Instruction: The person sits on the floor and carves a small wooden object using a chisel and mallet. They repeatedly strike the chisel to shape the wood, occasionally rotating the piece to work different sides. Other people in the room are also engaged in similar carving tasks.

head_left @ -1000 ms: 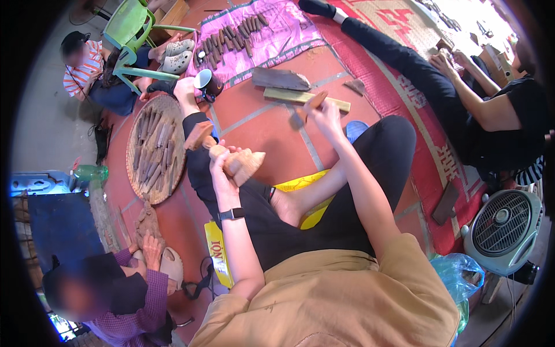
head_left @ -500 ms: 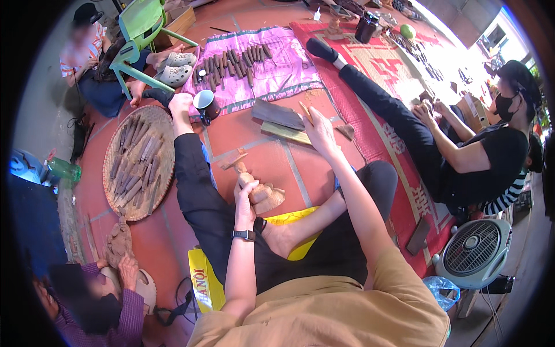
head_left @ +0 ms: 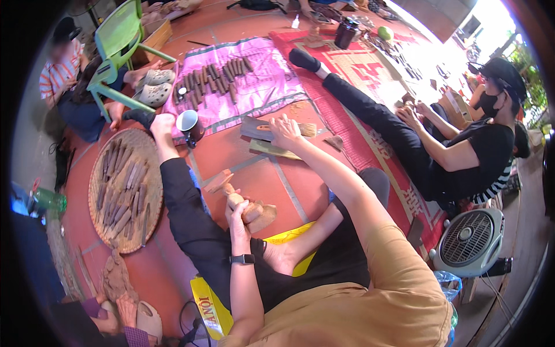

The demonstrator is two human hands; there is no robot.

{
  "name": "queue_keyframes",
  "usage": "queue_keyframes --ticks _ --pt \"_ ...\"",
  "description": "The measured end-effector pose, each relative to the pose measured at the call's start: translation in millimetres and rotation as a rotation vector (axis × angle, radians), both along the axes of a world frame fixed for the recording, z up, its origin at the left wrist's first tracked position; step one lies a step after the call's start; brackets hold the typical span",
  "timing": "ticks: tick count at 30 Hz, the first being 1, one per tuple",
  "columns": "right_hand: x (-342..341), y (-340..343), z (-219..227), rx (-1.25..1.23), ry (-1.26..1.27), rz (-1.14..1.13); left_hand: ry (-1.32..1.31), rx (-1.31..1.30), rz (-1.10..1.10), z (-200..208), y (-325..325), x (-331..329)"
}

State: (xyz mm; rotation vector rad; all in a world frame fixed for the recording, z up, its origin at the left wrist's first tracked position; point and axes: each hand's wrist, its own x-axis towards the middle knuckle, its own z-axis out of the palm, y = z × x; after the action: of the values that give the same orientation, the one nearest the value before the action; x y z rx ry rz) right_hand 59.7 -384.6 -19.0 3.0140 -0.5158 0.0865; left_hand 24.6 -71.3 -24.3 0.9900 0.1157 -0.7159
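My left hand (head_left: 240, 220) is wrapped round a carved wooden figure (head_left: 259, 217) above the tiles between my legs. The figure lies tilted, a flat wide piece at its upper left end and a broader base at the right. Farther forward, my right hand (head_left: 285, 132) grips a flat brush (head_left: 307, 130) with a wooden handle and pale bristles. It is over a dark flat stone or board (head_left: 252, 128). A greenish flat strip (head_left: 269, 148) lies just nearer to me. My right fingers partly cover the brush handle.
A pink cloth (head_left: 269, 72) carries rows of wooden-handled tools. More lie in a round woven tray (head_left: 95, 222) at the left. A dark mug (head_left: 189, 127) stands by my left foot. A co-worker (head_left: 477, 139) sits at the right near a fan (head_left: 469, 240); others sit at the left.
My right hand has moved left and turned the brush, so its bristles now show at the right. The wooden figure has tilted in my left hand. My view has shifted.
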Motion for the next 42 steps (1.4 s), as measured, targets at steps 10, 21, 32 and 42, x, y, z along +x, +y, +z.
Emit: queue_keyframes --ticks 10,21,32,42 --pt "-121 -112 74 -0.049 -0.044 -0.368 -0.017 0.028 -0.011 2 -3 -3" --pt "-191 -124 22 -0.060 -0.115 -0.524 0.068 0.005 0.002 3 -7 -3" --pt "-56 24 -45 0.263 -0.029 -0.119 0.029 0.042 -0.011 -11 -3 -3" --pt "-130 -68 -5 0.105 -0.013 -0.308 0.089 -0.116 0.087 2 7 8"
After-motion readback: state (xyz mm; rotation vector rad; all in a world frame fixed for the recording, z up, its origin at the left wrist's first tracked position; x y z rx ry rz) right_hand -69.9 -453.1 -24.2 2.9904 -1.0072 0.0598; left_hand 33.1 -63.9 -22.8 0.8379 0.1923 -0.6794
